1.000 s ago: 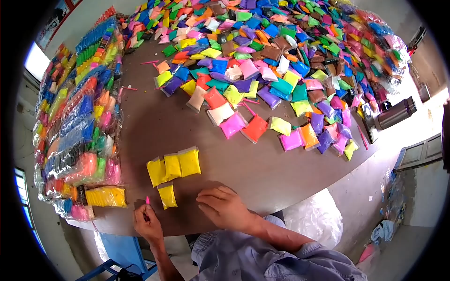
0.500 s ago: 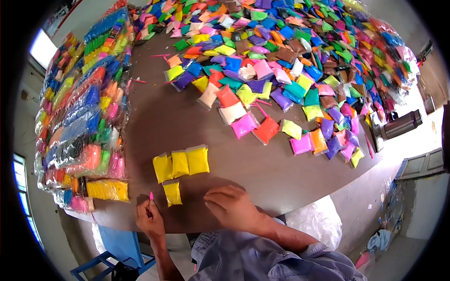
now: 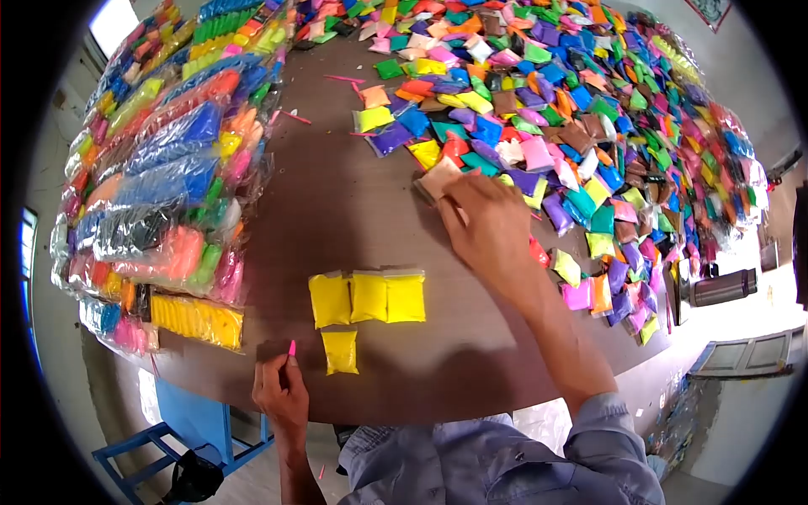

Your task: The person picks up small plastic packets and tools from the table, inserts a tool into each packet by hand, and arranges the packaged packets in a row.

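My left hand (image 3: 282, 389) is near the table's front edge, fingers closed around a small pink stick (image 3: 292, 348) whose tip points up. To its right lie several yellow packets: a row of three (image 3: 369, 298) and a single yellow packet (image 3: 341, 352) below them. My right hand (image 3: 492, 227) reaches forward to the near edge of the heap. Its fingers are bent onto a peach-coloured packet (image 3: 439, 177) and appear to grip its right side. The hand hides some packets beneath it.
A big heap of small coloured packets (image 3: 539, 109) spreads over the back and right. Clear bags of packets (image 3: 160, 202) are stacked along the left. Loose pink sticks (image 3: 296, 116) lie beside them. A metal flask (image 3: 724, 288) is at far right, a blue chair (image 3: 189, 421) below left.
My right hand has moved forward and right from the table's front edge to the peach-coloured packet. My left hand still holds the pink stick. The view has shifted with my head.
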